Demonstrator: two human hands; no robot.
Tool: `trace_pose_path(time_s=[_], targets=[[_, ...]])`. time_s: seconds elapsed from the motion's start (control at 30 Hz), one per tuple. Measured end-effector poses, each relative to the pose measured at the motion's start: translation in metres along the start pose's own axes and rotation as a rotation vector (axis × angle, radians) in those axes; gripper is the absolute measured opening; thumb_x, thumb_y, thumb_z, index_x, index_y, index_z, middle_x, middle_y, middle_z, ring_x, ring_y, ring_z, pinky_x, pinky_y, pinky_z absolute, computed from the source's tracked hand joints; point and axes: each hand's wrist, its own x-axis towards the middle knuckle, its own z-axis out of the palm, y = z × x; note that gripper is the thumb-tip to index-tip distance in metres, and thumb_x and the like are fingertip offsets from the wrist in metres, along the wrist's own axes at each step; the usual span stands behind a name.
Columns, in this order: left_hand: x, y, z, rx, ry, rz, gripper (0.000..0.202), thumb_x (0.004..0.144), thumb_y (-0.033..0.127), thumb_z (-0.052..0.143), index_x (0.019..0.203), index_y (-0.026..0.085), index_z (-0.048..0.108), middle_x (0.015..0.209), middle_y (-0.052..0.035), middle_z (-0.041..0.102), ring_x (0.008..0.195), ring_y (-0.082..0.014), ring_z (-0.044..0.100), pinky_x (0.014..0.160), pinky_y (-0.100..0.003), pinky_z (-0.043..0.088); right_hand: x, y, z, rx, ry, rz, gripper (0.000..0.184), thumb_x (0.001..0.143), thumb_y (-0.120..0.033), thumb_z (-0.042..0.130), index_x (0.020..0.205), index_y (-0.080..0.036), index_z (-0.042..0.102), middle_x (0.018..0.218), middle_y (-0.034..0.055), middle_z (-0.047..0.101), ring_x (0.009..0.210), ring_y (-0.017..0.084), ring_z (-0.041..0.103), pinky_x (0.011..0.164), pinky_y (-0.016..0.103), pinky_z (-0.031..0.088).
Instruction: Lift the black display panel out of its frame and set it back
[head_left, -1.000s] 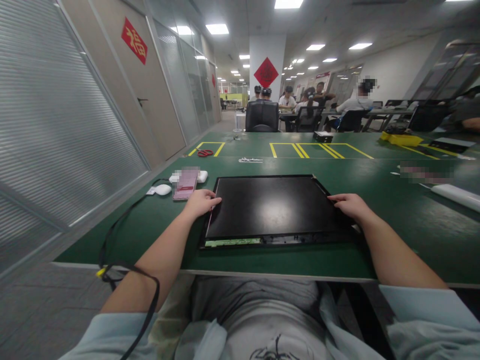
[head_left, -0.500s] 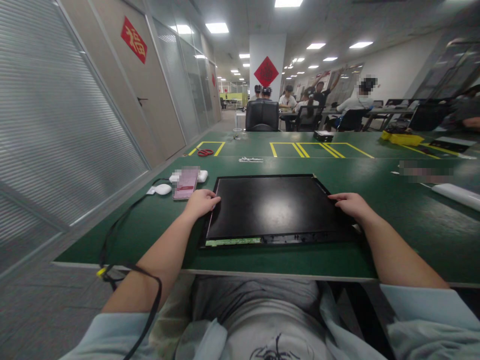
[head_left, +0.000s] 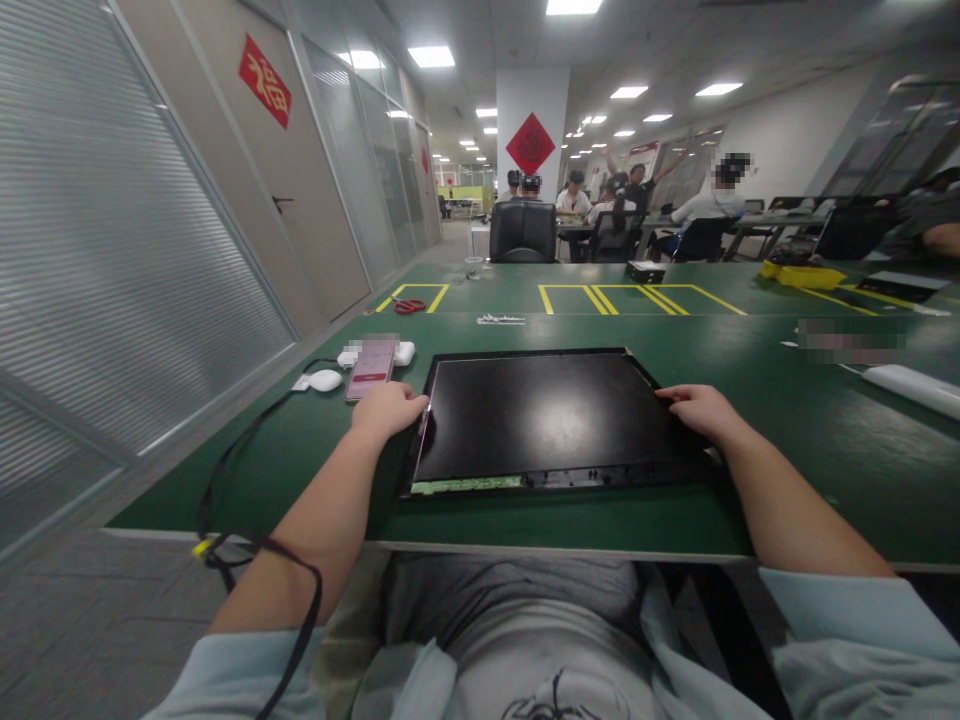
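Note:
A black display panel (head_left: 536, 415) lies flat on the green table (head_left: 300, 500). Along its near edge a green strip of circuit board (head_left: 465, 485) shows. My left hand (head_left: 388, 410) is closed at the panel's left edge, thumb against the frame, fingertips partly hidden. At the opposite side my right hand (head_left: 703, 412) grips the right edge, index finger and thumb at the rim, the other fingers folded underneath. Just beyond my left hand are a phone (head_left: 370, 372) with its screen lit and a white rounded object (head_left: 325, 380).
Red-handled scissors (head_left: 409, 306) and small white pieces (head_left: 501, 320) lie farther back. A black strap (head_left: 247, 430) trails over the table's left edge and across my left forearm. A white roll (head_left: 911, 390) sits at right. Several people work beyond a black chair (head_left: 523, 232).
My left hand has shifted slightly left, so its fingers no longer reach over the panel's surface. My right hand and the panel stay in place.

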Motion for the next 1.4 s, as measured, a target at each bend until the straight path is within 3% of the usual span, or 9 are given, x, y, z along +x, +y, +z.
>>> trace_pose_path(time_s=[0.23,0.4,0.57,0.67,0.73,0.87,1.03,1.2,1.4], targets=[[0.001,-0.002,0.007,-0.008,0.027,0.149,0.020,0.074,0.037,0.059,0.059,0.024,0.058,0.068,-0.0073,0.068,0.073,-0.0265,0.064,0.059,-0.030,0.036,0.003,0.003,0.001,-0.015,0.018,-0.027,0.054,0.064,-0.004,0.058,0.112,-0.018,0.079,0.094,0.0070,0.078,0.077,0.019,0.070,0.067,0.024,0.052],[0.003,-0.004,0.013,-0.104,0.104,0.138,0.024,0.081,0.042,0.056,0.069,0.023,0.063,0.075,-0.0084,0.070,0.077,-0.0265,0.064,0.063,-0.031,0.037,-0.003,-0.004,0.001,-0.034,0.038,-0.020,0.054,0.067,-0.002,0.056,0.114,-0.016,0.079,0.099,0.0089,0.077,0.080,0.020,0.070,0.071,0.026,0.052],[0.002,-0.005,0.014,-0.162,0.074,0.169,0.032,0.079,0.053,0.062,0.080,0.021,0.068,0.080,-0.0085,0.071,0.081,-0.0273,0.065,0.069,-0.032,0.043,-0.005,-0.007,0.000,-0.043,0.056,-0.008,0.052,0.068,-0.001,0.057,0.114,-0.015,0.079,0.101,0.0104,0.077,0.079,0.020,0.070,0.073,0.027,0.051],[0.003,-0.007,0.017,-0.224,0.067,0.225,0.052,0.075,0.055,0.066,0.111,0.018,0.069,0.096,-0.0103,0.070,0.088,-0.0275,0.066,0.079,-0.035,0.049,-0.005,-0.006,0.000,-0.030,0.062,0.000,0.052,0.068,-0.001,0.057,0.113,-0.015,0.079,0.100,0.0100,0.077,0.079,0.020,0.070,0.072,0.026,0.051],[0.003,-0.008,0.019,-0.286,0.049,0.286,0.076,0.071,0.058,0.070,0.133,0.016,0.060,0.115,-0.0135,0.065,0.097,-0.0288,0.066,0.090,-0.039,0.051,-0.005,-0.006,0.000,-0.018,0.060,-0.004,0.051,0.069,-0.001,0.057,0.112,-0.016,0.079,0.100,0.0093,0.077,0.080,0.020,0.070,0.071,0.025,0.051],[0.000,-0.008,0.021,-0.351,-0.060,0.424,0.105,0.063,0.064,0.076,0.153,0.022,0.041,0.146,-0.0179,0.048,0.131,-0.0372,0.053,0.111,-0.048,0.040,-0.006,-0.009,-0.001,-0.026,0.058,0.005,0.050,0.071,-0.001,0.057,0.113,-0.015,0.079,0.105,0.0101,0.077,0.082,0.020,0.070,0.070,0.024,0.051],[-0.007,-0.003,0.019,-0.285,-0.192,0.511,0.122,0.053,0.064,0.086,0.157,0.026,0.035,0.167,-0.0212,0.020,0.153,-0.0473,0.012,0.119,-0.062,0.020,-0.007,-0.009,-0.005,-0.150,0.115,-0.006,0.043,0.076,-0.007,0.059,0.112,-0.017,0.080,0.102,0.0094,0.077,0.086,0.022,0.071,0.072,0.027,0.051],[-0.008,0.000,0.020,-0.309,-0.214,0.600,0.106,0.055,0.062,0.086,0.149,0.029,0.049,0.167,-0.0188,0.020,0.153,-0.0454,0.016,0.119,-0.061,0.023,-0.004,-0.001,-0.006,-0.264,0.142,-0.029,0.039,0.080,-0.014,0.058,0.113,-0.020,0.080,0.105,0.0089,0.077,0.093,0.026,0.071,0.075,0.031,0.052],[-0.007,0.002,0.020,-0.272,-0.168,0.672,0.094,0.057,0.058,0.088,0.142,0.030,0.057,0.168,-0.0138,0.020,0.153,-0.0482,0.008,0.119,-0.066,0.016,0.002,0.002,-0.002,-0.266,0.117,-0.075,0.048,0.076,-0.009,0.056,0.118,-0.019,0.077,0.115,0.0095,0.075,0.103,0.026,0.070,0.085,0.031,0.054]])
